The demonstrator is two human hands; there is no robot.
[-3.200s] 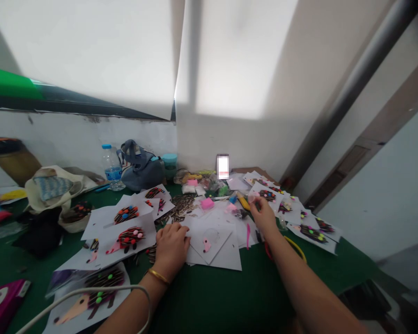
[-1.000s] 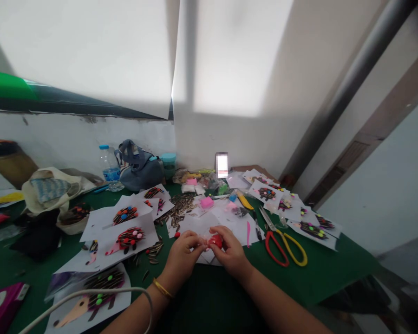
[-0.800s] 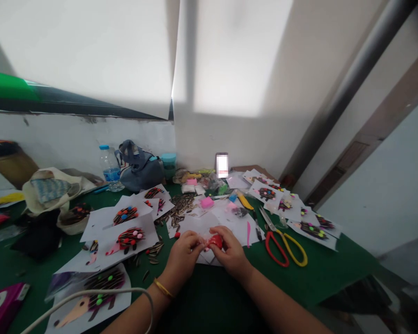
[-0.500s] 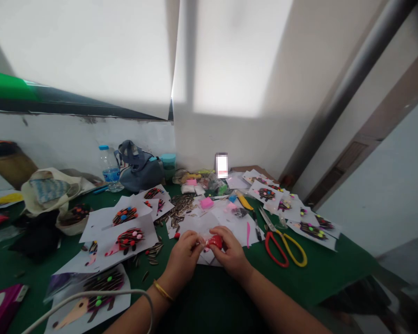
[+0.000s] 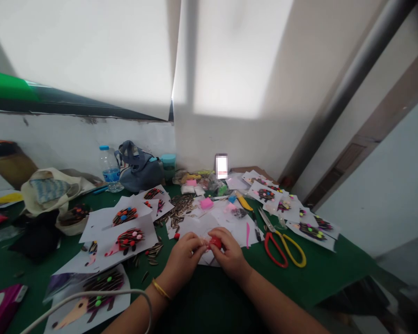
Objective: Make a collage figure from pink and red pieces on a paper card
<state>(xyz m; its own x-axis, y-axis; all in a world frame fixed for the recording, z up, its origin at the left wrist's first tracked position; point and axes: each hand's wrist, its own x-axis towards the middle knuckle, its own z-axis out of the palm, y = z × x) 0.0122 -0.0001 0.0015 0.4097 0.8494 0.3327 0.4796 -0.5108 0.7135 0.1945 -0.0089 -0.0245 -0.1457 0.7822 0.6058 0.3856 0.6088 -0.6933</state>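
Red lump point(image 5: 215, 242), rounded and glossy from where I stand, sits above the green table point(image 5: 330, 273) and white paper point(image 5: 187, 225), cupped in curled fingers of the right hand point(image 5: 230, 254); fingertips of the left hand point(image 5: 184, 254) pinch its clear-looking wrapping point(image 5: 205, 242).

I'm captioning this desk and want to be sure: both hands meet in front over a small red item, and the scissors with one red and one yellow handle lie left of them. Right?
Not quite: the scissors lie to the right of both hands, as the head view shows. The left hand and right hand do meet over the red item.
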